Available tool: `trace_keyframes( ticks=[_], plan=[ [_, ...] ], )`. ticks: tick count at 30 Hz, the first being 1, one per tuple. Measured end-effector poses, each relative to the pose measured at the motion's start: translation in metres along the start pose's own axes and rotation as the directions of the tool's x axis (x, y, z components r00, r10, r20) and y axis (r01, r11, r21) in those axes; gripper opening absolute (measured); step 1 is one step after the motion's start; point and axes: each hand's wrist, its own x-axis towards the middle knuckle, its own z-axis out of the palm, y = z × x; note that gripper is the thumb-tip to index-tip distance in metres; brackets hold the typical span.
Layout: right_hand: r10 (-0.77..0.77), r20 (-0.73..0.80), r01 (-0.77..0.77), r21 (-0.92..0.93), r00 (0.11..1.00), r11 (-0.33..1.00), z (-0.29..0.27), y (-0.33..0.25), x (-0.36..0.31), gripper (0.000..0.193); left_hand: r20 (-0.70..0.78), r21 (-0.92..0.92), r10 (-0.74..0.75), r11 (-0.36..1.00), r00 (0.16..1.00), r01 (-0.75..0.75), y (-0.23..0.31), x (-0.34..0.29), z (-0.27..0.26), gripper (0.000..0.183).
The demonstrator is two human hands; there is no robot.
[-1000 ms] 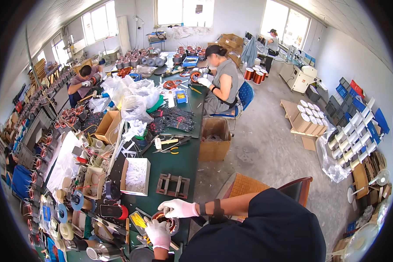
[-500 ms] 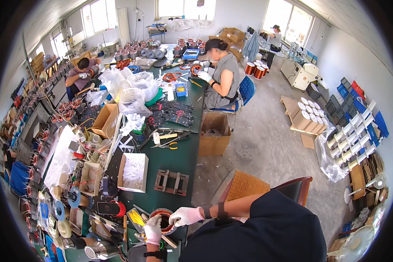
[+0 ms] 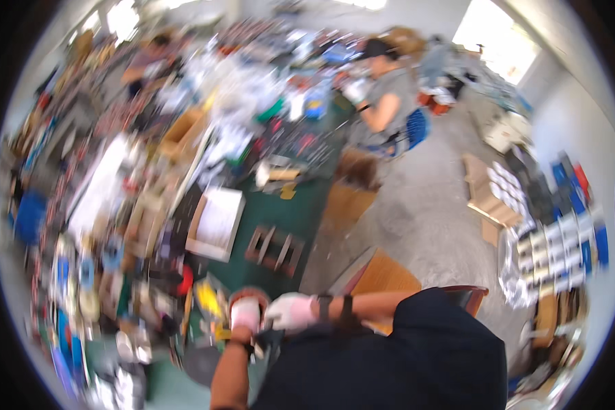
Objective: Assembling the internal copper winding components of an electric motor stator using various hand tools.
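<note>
Motion blur smears the whole head view. A round motor stator [image 3: 249,295] with a reddish copper winding stands at the near end of the green table [image 3: 270,229]. My left hand [image 3: 246,316], in a white and pink glove, lies over the stator's near side; its fingers are hidden. From the right, my gloved right hand [image 3: 290,311] reaches to the stator's right edge, its fingers bent toward it. Blur hides whether either hand grips the winding. Yellow pieces [image 3: 208,299] lie just left of the stator.
Beyond the stator are a brown metal frame [image 3: 275,251] and an open box of white slips [image 3: 220,222]. Tools and parts crowd the left side. A co-worker [image 3: 384,102] sits farther along the table, near a cardboard box [image 3: 348,198]; another person [image 3: 147,65] is far left.
The view has turned and tipped, so the table and room appear shifted and blurred. My left hand now covers more of the stator's near side; my right hand stays beside it.
</note>
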Motion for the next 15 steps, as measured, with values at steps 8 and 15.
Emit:
trace_keyframes(
  ticks=[8, 15],
  plan=[
    [0.074, -0.031, -0.076, -0.047, 0.997, 0.996, 0.003, 0.026, 0.006, 0.017, -0.267, -0.409, -0.215, 0.908, 0.939, 0.091, 0.033, -0.050, -0.075, 0.034],
    [0.199, -0.130, -0.237, -0.465, 0.971, 0.853, 0.006, 0.132, 0.037, 0.019, -0.104, -0.798, -0.824, 0.404, 0.558, 0.448, 0.006, -0.164, -0.046, 0.036]
  ],
)
